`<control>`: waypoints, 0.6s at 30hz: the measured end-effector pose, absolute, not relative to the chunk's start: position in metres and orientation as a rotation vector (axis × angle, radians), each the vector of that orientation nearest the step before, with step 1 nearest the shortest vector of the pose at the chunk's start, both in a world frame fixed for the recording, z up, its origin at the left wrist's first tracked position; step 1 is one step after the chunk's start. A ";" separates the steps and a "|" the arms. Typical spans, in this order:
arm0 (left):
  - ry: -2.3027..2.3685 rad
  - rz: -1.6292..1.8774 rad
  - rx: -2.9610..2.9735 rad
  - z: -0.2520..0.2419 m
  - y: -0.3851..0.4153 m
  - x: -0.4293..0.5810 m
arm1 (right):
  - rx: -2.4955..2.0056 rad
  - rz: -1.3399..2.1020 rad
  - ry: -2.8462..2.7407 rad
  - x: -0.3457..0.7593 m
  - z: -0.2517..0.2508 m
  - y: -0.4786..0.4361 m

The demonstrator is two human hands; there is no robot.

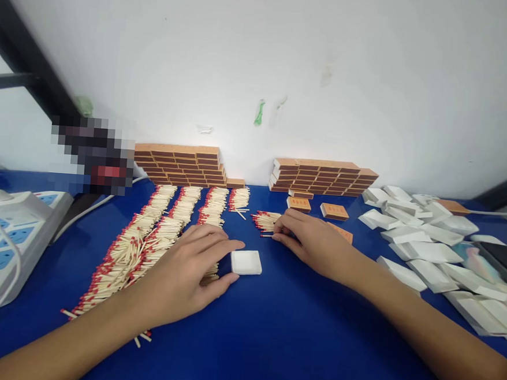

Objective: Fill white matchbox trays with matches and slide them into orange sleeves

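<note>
Small white rectangular open tray [247, 263] lies on the glossy blue desk [268, 347], between the hands; left hand [194, 261] holds its left end, thumb and index spread on the near and far corners. Right hand [313, 240] has fingers narrow at a small pile of red-tipped wooden matches [263, 219]; can't tell if one is gripped. Left hand and forearm block part of the long rows of red-tipped matches [123, 250]. Brown-orange cardboard matchbox stacks, left [181, 164] and right [324, 174], stand by the white wall [246, 50]. Loose orange matchboxes [334, 211] sit beyond the right hand, one partly hidden. Heaped white trays [424, 234] at right; white power strip with blue sockets [4, 248] at left.
</note>
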State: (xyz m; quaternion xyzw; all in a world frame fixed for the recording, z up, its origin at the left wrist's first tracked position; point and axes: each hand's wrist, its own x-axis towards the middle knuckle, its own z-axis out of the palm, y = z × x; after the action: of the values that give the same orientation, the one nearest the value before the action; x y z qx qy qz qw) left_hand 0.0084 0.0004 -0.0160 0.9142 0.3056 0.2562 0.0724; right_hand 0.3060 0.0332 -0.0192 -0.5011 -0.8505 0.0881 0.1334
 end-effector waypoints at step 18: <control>0.938 0.782 2.749 -0.019 0.001 0.004 | -1.512 0.228 -2.519 0.299 -0.007 0.025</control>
State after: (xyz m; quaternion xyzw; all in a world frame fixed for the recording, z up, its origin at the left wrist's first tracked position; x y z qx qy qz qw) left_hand 0.0045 0.0012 -0.0193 0.9119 0.3113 0.2592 0.0666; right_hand 0.2994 0.0250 -0.0070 -0.5107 -0.8508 0.0772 0.0971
